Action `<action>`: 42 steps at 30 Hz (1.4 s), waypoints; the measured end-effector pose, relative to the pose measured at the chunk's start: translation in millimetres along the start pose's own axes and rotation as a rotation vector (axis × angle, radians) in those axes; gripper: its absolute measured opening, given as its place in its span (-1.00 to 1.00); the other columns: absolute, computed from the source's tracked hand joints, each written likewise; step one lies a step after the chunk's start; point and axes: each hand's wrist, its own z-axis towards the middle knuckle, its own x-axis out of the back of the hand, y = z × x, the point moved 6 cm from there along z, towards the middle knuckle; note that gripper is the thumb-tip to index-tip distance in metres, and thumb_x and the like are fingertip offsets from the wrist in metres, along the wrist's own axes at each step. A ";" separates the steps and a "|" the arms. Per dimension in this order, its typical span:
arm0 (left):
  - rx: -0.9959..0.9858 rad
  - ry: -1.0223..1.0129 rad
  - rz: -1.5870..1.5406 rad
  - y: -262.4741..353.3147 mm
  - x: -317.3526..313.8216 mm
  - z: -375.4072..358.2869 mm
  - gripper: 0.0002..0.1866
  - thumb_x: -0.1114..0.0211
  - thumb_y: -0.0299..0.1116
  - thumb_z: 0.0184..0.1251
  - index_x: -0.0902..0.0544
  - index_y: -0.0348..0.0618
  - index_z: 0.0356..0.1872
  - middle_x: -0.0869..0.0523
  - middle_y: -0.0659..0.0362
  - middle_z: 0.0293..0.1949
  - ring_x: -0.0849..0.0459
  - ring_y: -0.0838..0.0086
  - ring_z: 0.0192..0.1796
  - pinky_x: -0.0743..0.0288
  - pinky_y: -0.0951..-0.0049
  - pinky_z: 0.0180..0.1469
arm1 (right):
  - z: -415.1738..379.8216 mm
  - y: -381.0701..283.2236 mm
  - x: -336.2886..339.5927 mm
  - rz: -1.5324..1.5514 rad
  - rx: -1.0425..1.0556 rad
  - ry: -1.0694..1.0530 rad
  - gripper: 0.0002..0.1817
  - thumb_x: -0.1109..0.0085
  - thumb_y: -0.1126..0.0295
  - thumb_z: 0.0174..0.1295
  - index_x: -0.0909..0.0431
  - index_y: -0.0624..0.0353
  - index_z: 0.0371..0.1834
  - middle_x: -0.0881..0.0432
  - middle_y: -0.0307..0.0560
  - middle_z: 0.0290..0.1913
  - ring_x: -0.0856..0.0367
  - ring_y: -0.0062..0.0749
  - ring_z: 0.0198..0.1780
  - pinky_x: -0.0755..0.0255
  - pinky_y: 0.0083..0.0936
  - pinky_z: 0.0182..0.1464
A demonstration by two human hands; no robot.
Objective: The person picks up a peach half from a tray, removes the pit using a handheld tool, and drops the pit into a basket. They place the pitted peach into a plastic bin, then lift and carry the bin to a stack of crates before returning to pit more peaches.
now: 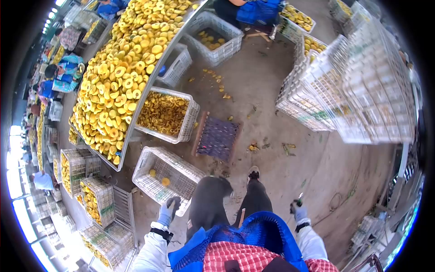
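My left hand [167, 211], in a grey glove with dark fingers, hangs low beside my left leg. Its fingers are loosely bent, with a gap by the thumb. In this view it overlaps the near rim of a white plastic crate [147, 188], which holds a couple of yellow fruit halves [166, 182]. On the other side, my right hand [298, 210], gloved too, is closed around a small tool [301, 196] with a bright tip pointing forward. A blue apron [267, 226] covers my front.
Yellow halved fruit [122, 77] covers a long table on the left. Below its edge stands a crate of peelings [163, 113]. A low woven stool [218, 137] is ahead. Tall crate stacks [376, 86] rise at right. A person in blue [258, 11] sits at the far end.
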 end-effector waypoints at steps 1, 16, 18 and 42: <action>-0.032 -0.018 -0.028 19.8 -4.2 18.3 -0.75 -0.10 -0.46 0.40 -0.55 -0.37 0.02 -0.66 0.07 -0.07 -0.64 0.41 -0.09 -0.54 0.51 -0.05 | 19.9 -50.4 -10.5 0.131 0.001 0.023 -0.76 -0.23 0.34 0.20 -0.53 0.10 -0.08 -0.61 -0.12 -0.44 -0.58 -0.37 -0.52 -0.51 -0.44 -0.50; -0.782 0.756 1.133 362.6 69.3 482.4 -0.20 -0.34 0.01 0.14 -0.26 -0.17 0.34 -0.37 -0.13 0.27 -0.35 0.08 0.30 -0.28 0.12 0.29 | 330.6 -380.5 -411.3 -1.404 0.651 -0.274 -0.56 -0.29 0.13 0.05 -0.52 0.08 -0.03 -0.63 0.10 -0.18 -0.60 0.00 -0.07 -0.45 -0.22 -0.05; -0.724 0.909 1.517 355.5 74.2 538.1 -0.15 -0.36 0.04 0.09 -0.24 -0.16 0.35 -0.34 -0.13 0.26 -0.32 0.03 0.30 -0.28 0.16 0.29 | 387.9 -369.2 -528.1 -1.535 0.864 -0.624 -0.57 -0.24 0.17 0.07 -0.50 0.06 0.01 -0.60 0.10 -0.07 -0.60 -0.02 -0.06 -0.46 -0.20 -0.03; -0.825 0.834 1.663 348.0 97.8 570.8 -0.19 -0.45 -0.13 -0.08 -0.37 -0.28 0.23 -0.37 -0.15 0.23 -0.36 -0.02 0.28 -0.27 0.08 0.24 | 534.6 -197.8 -659.8 -1.854 0.195 -0.512 -0.35 -0.29 0.00 -0.02 -0.43 0.14 0.11 -0.58 0.11 0.04 -0.54 -0.04 0.09 -0.44 -0.24 0.08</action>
